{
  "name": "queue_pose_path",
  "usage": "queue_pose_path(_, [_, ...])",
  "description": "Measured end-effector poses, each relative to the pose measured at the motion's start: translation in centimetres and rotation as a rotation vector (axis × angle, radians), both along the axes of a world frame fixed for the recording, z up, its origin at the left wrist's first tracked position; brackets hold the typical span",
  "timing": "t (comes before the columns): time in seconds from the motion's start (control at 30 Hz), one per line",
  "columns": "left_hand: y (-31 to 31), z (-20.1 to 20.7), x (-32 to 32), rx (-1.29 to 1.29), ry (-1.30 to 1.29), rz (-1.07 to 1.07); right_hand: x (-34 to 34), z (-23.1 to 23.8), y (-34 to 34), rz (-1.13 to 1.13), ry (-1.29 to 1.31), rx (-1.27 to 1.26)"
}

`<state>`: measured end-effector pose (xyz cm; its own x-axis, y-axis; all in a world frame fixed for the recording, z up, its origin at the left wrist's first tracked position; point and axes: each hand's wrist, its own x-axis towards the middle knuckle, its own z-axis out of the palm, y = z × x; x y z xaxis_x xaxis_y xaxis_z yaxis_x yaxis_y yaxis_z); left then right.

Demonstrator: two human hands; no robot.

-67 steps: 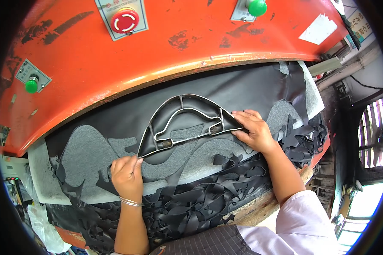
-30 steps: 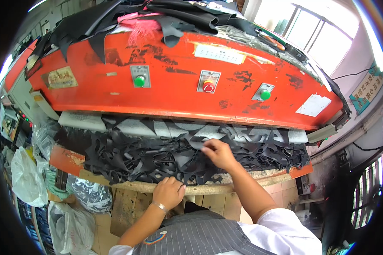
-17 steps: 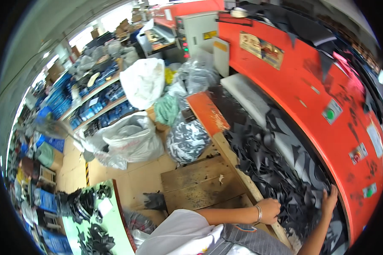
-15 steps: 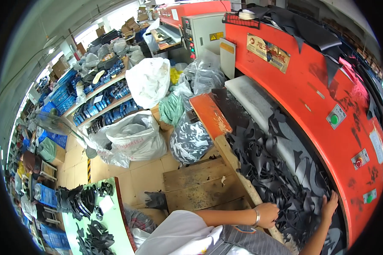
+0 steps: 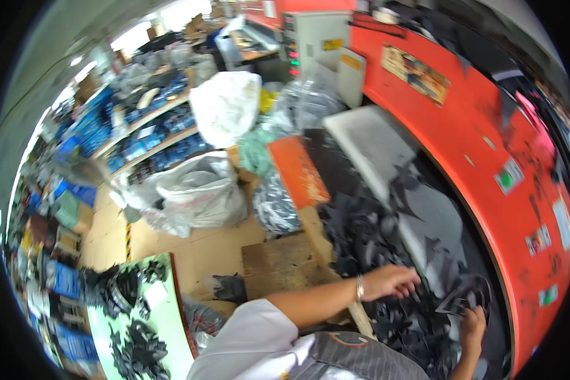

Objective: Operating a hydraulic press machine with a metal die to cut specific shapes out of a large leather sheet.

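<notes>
My right hand (image 5: 472,327) is closed on a dark scrap of sheet material (image 5: 466,295) with cut-out holes, raised at the near right. Motion blurs the scrap's edges. My left hand (image 5: 391,282), a bracelet at its wrist, hovers above a heap of black cut-up scraps (image 5: 361,231); its fingers point right, a little bent and apart, with nothing visible in them. Beyond the hands, a grey sheet (image 5: 432,221) with cut shapes lies over a pale cutting board (image 5: 367,149).
A large red machine (image 5: 449,126) borders the right side. A wooden rail (image 5: 316,231) edges the scrap heap. White sacks (image 5: 199,190) stand ahead on the floor. At the left, a pale green table (image 5: 177,348) carries black pieces; shelves with blue items (image 5: 152,139) stand farther off.
My left hand has left the wooden rail and moved forward over the scraps. My right hand has come left and lifted a scrap. The view has shifted slightly.
</notes>
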<state>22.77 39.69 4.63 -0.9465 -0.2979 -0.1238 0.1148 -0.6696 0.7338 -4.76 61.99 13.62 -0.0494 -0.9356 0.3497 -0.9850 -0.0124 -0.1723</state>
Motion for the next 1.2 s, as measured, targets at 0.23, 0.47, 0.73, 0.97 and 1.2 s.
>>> queue_pose_path(0.23, [-2.8, 5.4, -2.9, 0.291, -0.120, -0.356, 8.8, 4.6, -9.0, 0.777, 0.312, 0.026])
queue_pose_path(0.47, [2.9, 8.2, 0.2, 0.062, 0.038, 0.238, 11.4, 1.5, -6.4, 0.387, -0.589, -0.066])
queue_pose_path(0.73, [19.3, 7.8, -0.6, -0.183, 0.078, 0.304, 14.1, -0.4, 7.1, 0.074, -0.857, 0.007])
queue_pose_path(0.97, [33.7, 6.5, -6.1, -0.476, 0.030, 0.549, 8.4, -3.8, 21.8, 0.074, -1.300, 0.034])
queue_pose_path(1.2, [41.6, 5.6, -3.7, -0.504, -0.041, 0.969, 9.5, -1.3, 26.2, 0.448, -1.110, 0.139])
